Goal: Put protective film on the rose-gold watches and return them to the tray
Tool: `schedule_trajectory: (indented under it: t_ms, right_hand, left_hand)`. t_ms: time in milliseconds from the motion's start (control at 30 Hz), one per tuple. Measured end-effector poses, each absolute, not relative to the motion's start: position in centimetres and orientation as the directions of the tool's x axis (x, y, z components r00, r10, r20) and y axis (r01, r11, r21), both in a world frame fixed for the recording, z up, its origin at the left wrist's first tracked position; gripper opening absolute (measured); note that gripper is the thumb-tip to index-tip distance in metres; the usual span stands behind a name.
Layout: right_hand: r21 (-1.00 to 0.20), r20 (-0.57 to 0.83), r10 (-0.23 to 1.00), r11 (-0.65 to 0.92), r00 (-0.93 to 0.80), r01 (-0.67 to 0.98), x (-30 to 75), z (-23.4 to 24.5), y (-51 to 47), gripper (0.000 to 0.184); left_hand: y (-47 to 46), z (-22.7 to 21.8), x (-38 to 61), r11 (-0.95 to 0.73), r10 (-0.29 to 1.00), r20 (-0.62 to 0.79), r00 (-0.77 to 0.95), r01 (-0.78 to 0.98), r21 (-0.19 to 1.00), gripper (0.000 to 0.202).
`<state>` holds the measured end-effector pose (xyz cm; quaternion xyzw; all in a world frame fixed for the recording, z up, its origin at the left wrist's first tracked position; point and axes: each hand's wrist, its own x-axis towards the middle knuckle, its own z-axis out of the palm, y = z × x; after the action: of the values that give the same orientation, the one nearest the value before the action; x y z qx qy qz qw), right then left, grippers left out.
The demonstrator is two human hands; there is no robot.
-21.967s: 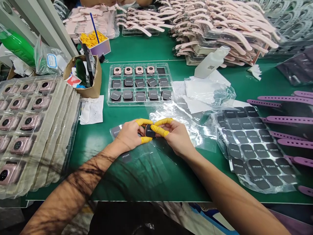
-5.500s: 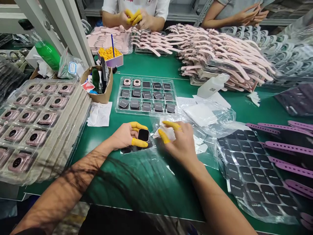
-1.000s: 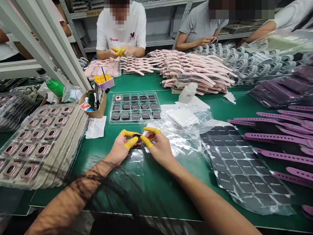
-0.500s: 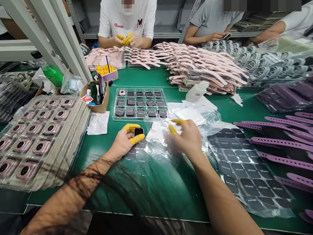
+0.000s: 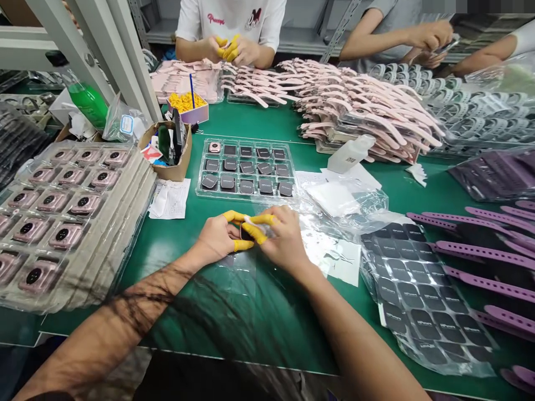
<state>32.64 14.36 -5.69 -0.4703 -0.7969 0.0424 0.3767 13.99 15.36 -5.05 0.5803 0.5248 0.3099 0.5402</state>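
Between yellow finger cots, my left hand [image 5: 214, 238] holds a small watch case [image 5: 246, 233] with a dark screen, just above the green table. My right hand [image 5: 284, 235], also in yellow finger cots, meets it from the right. A bit of white wipe [image 5: 253, 220] is pinched in the right fingers against the top edge of the case. The fingers hide most of the watch. Behind the hands lies a clear tray [image 5: 200, 190] of dark square cards, with one pink watch case in its far left pocket.
Stacked trays of pink watch cases [image 5: 67, 234] stand on the left, beside a cardboard box [image 5: 179, 161]. To the right are crumpled plastic [image 5: 371, 197], a sheet of dark squares [image 5: 422, 289] and purple straps [image 5: 480, 250]. A white bottle [image 5: 351, 153] and pink straps [image 5: 355, 106] lie farther back, near co-workers.
My right hand has moved left to my left hand and now holds white wipe against the watch case. The case has turned, so its screen shows less. The view has shifted slightly.
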Motion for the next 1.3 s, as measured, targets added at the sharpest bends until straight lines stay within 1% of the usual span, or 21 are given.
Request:
schedule_trajectory:
  t_ms: [67, 167, 233, 333, 467, 500, 533, 600, 667, 767, 833, 900, 967, 1000, 1033, 1100, 1133, 1167, 1233, 1267, 1300]
  right_hand:
    - [-0.445, 0.538, 0.799, 0.54, -0.269, 0.714, 32.6, -6.1, 14.3, 0.01]
    - [-0.497, 0.506, 0.794, 0.587, -0.336, 0.639, 32.7, -6.6, 14.4, 0.006]
    - [-0.512, 0.518, 0.805, 0.562, -0.288, 0.649, 32.8, -6.7, 14.6, 0.007]
    - [-0.495, 0.547, 0.814, 0.502, -0.195, 0.709, 33.0, -6.5, 14.7, 0.008]
    - [-0.417, 0.573, 0.737, 0.639, -0.359, 0.646, 32.8, -6.4, 14.4, 0.012]
    - [-0.388, 0.573, 0.726, 0.649, -0.38, 0.655, 32.8, -6.5, 14.5, 0.012]
    - [-0.356, 0.573, 0.73, 0.631, -0.373, 0.689, 32.8, -6.5, 14.6, 0.012]
    - [-0.315, 0.585, 0.759, 0.537, -0.285, 0.783, 32.8, -6.6, 14.8, 0.012]
    - [-0.317, 0.597, 0.772, 0.477, -0.219, 0.82, 32.8, -6.6, 14.7, 0.013]
    - [-0.357, 0.55, 0.779, 0.544, -0.3, 0.759, 32.6, -6.6, 14.6, 0.015]
    - [-0.36, 0.491, 0.807, 0.531, -0.329, 0.767, 32.7, -6.7, 14.8, 0.017]
    - [-0.355, 0.465, 0.859, 0.402, -0.213, 0.844, 33.2, -6.7, 15.2, 0.02]
    - [-0.366, 0.492, 0.867, 0.283, -0.074, 0.886, 33.6, -6.8, 15.3, 0.023]
    - [-0.376, 0.514, 0.856, 0.283, -0.055, 0.882, 33.6, -6.8, 15.3, 0.023]
    - [-0.381, 0.529, 0.844, 0.327, -0.086, 0.865, 33.5, -6.8, 15.2, 0.022]
    - [-0.371, 0.527, 0.824, 0.442, -0.207, 0.816, 33.3, -6.7, 15.1, 0.019]
    - [-0.359, 0.497, 0.827, 0.472, -0.263, 0.805, 33.3, -6.6, 15.1, 0.019]
    - [-0.346, 0.466, 0.845, 0.447, -0.263, 0.825, 33.4, -6.4, 15.2, 0.02]
    - [-0.298, 0.419, 0.895, 0.293, -0.151, 0.908, 34.0, -6.1, 15.3, 0.022]
    - [-0.273, 0.425, 0.902, 0.211, -0.079, 0.938, 34.2, -5.9, 15.2, 0.023]
    - [-0.28, 0.468, 0.884, 0.147, 0.001, 0.949, 34.3, -5.7, 14.8, 0.026]
  left_hand:
    - [15.4, -5.1, 14.0, 0.114, 0.938, -0.201, 0.28, 0.299, 0.947, 0.049]
    - [15.4, -5.2, 14.0, 0.069, 0.932, -0.189, 0.31, 0.36, 0.93, 0.044]
    - [15.4, -5.2, 14.1, 0.083, 0.938, -0.199, 0.284, 0.373, 0.924, 0.044]
    - [15.5, -4.9, 14.2, 0.133, 0.943, -0.233, 0.238, 0.372, 0.919, 0.051]
    - [15.5, -4.5, 14.3, 0.072, 0.934, -0.203, 0.294, 0.402, 0.913, 0.048]
    - [15.5, -4.4, 14.3, 0.07, 0.932, -0.206, 0.297, 0.409, 0.91, 0.048]
    - [15.5, -4.3, 14.3, 0.082, 0.932, -0.218, 0.29, 0.417, 0.905, 0.048]
    - [15.5, -4.2, 14.4, 0.112, 0.932, -0.249, 0.262, 0.444, 0.889, 0.049]
    - [15.5, -4.2, 14.4, 0.115, 0.934, -0.256, 0.25, 0.467, 0.877, 0.047]
    - [15.5, -4.4, 14.3, 0.088, 0.936, -0.219, 0.276, 0.419, 0.904, 0.049]
    - [15.5, -4.7, 14.3, 0.094, 0.943, -0.206, 0.263, 0.383, 0.919, 0.049]
    - [15.5, -4.8, 14.3, 0.11, 0.952, -0.202, 0.229, 0.362, 0.926, 0.045]
    - [15.5, -4.8, 14.3, 0.119, 0.956, -0.203, 0.21, 0.355, 0.927, 0.046]
    - [15.5, -4.8, 14.3, 0.114, 0.956, -0.2, 0.214, 0.356, 0.928, 0.047]
    - [15.5, -4.8, 14.3, 0.108, 0.953, -0.2, 0.227, 0.363, 0.926, 0.047]
    - [15.5, -4.7, 14.3, 0.112, 0.943, -0.218, 0.252, 0.378, 0.919, 0.047]
    - [15.5, -4.6, 14.3, 0.125, 0.94, -0.23, 0.251, 0.374, 0.919, 0.047]
    - [15.5, -4.6, 14.3, 0.145, 0.94, -0.242, 0.242, 0.358, 0.922, 0.048]
    - [15.5, -4.5, 14.3, 0.201, 0.944, -0.264, 0.199, 0.289, 0.936, 0.051]
    - [15.5, -4.5, 14.4, 0.233, 0.948, -0.274, 0.162, 0.231, 0.944, 0.052]
    - [15.6, -4.5, 14.5, 0.264, 0.952, -0.283, 0.12, 0.154, 0.952, 0.054]
